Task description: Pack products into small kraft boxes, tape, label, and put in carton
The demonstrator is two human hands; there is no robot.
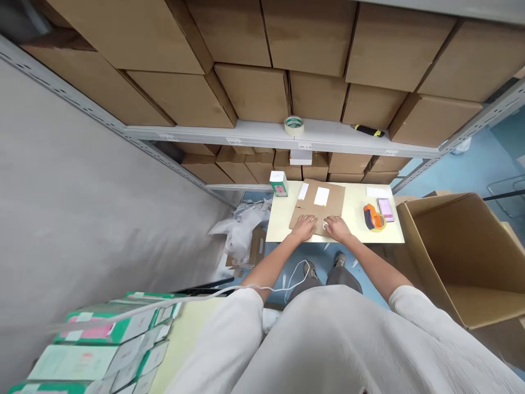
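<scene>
A flat brown cardboard piece point(310, 210) with white labels point(322, 196) lies on the pale yellow table point(355, 192). My left hand point(304, 226) rests on its lower left part, fingers on the cardboard. At the lower right edge is my right hand point(335, 227), its fingers beside a small white patch on the cardboard. Whether either hand pinches the cardboard is too small to tell. A green and white box point(279, 184) stands at the table's back left corner. To the right lie an orange tape dispenser point(372, 217) and a phone point(385, 209).
Shelves of brown boxes point(252, 93) rise behind the table, with a tape roll point(294, 126) and a yellow-black cutter point(369, 131) on one. A large open carton point(426, 262) stands at right. Green boxes point(74, 361) fill the lower left. A white cable point(205, 297) crosses my left arm.
</scene>
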